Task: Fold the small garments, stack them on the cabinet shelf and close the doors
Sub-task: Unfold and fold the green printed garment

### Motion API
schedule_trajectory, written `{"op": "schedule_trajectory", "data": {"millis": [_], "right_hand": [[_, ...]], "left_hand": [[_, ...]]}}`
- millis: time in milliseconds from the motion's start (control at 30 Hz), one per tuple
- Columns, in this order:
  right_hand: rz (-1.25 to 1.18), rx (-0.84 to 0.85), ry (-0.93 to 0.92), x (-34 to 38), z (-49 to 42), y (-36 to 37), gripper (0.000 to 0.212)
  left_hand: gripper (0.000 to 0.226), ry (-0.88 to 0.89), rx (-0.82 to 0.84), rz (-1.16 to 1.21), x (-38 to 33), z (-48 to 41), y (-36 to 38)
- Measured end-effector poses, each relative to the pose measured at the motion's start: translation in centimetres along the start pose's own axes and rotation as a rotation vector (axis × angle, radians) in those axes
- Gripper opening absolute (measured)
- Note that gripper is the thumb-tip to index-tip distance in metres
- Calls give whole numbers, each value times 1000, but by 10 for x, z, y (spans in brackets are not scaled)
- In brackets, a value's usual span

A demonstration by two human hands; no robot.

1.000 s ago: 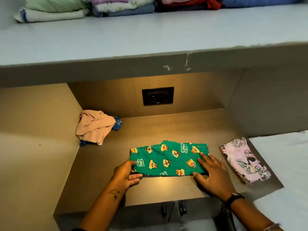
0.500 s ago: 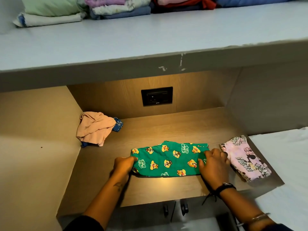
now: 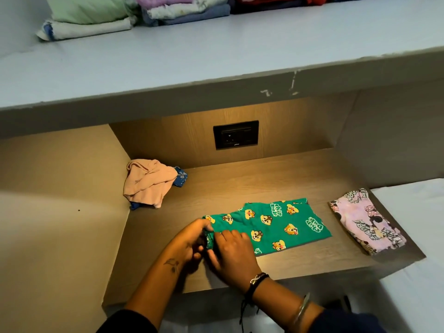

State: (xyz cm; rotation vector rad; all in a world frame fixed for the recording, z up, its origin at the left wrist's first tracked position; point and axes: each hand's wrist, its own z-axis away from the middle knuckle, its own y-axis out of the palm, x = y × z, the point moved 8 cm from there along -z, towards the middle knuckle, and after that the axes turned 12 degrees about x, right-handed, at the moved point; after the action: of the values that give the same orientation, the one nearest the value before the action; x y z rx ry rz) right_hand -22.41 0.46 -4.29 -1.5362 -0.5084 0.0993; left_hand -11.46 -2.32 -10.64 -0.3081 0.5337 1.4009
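Observation:
A small green garment (image 3: 283,224) printed with cartoon chipmunks lies flat on the wooden shelf (image 3: 264,181). Its left end is bunched up between my two hands. My left hand (image 3: 192,239) pinches that end from the left, and my right hand (image 3: 231,252) grips it from the right, fingers curled over the fabric. A folded pink cartoon-print garment (image 3: 367,222) rests at the shelf's right end. A crumpled peach garment (image 3: 149,181) sits on a blue one (image 3: 180,178) in the back left corner.
A grey upper shelf (image 3: 216,51) juts out overhead, carrying stacks of folded clothes (image 3: 173,8) at its back. A black socket plate (image 3: 235,134) is set in the rear wall. White bedding (image 3: 418,236) borders the shelf on the right.
My right hand has crossed from the garment's right end to its left end, joining my left hand. Both hands have gathered the left end. The view has shifted so the shelf sits further right.

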Motion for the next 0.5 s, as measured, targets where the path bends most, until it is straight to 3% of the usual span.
{"op": "schedule_trajectory", "data": {"millis": [100,300,500], "right_hand": [[-52,-20,-8,-1,1,1,20],[-286,-52,94,-17,7,-4,31],[-512,-273,241,-72,19,-40,34]], "left_hand": [[37,9,4,-59,-6,1,0],[28,208,-258,-252,-41,9,-3],[32,319,-237,-466,-95,10,55]]}}
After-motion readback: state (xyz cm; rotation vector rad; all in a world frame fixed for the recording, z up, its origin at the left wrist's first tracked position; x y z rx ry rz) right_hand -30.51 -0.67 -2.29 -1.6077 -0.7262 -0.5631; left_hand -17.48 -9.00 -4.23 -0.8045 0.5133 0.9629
